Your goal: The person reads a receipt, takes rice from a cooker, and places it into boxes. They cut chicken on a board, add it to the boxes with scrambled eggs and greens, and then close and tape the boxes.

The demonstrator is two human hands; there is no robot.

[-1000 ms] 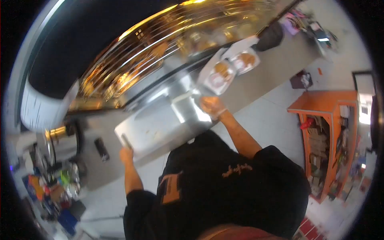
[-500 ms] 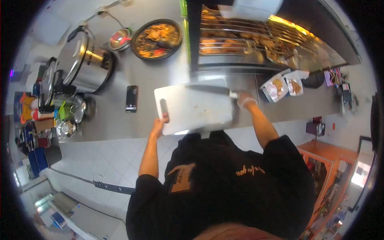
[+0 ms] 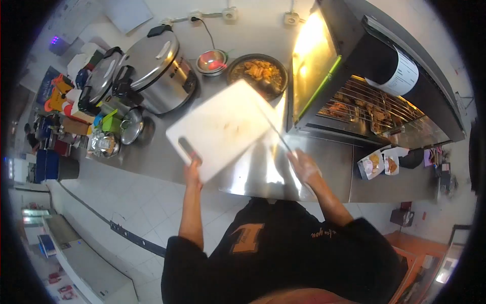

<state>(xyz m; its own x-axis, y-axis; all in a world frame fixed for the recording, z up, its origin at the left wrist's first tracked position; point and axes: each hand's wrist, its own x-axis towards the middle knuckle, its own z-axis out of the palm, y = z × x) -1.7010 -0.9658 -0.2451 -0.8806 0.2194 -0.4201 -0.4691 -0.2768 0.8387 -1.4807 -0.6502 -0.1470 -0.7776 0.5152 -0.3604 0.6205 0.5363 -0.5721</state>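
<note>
My left hand (image 3: 193, 171) is closed round the handle slot of a white cutting board (image 3: 217, 129), which is raised and tilted, its far corner overlapping the round dark pan (image 3: 282, 76). A few brown bits lie on the board's face. In my right hand (image 3: 305, 167), which wears a clear glove, is a knife (image 3: 280, 136), its blade along the board's right edge. The pan holds orange-brown food pieces (image 3: 257, 70).
Two big steel pots (image 3: 162, 83) stand at the left, near a small metal bowl (image 3: 211, 62). A lit food warmer (image 3: 377, 109) with meat on racks is at the right. Before it sit paper trays of food (image 3: 372, 164) on the steel counter (image 3: 324, 157).
The board has moved forward and turned, its far corner now toward the pan. My right hand and the knife have tilted with it. The phone on the counter is no longer visible. The view has shifted.
</note>
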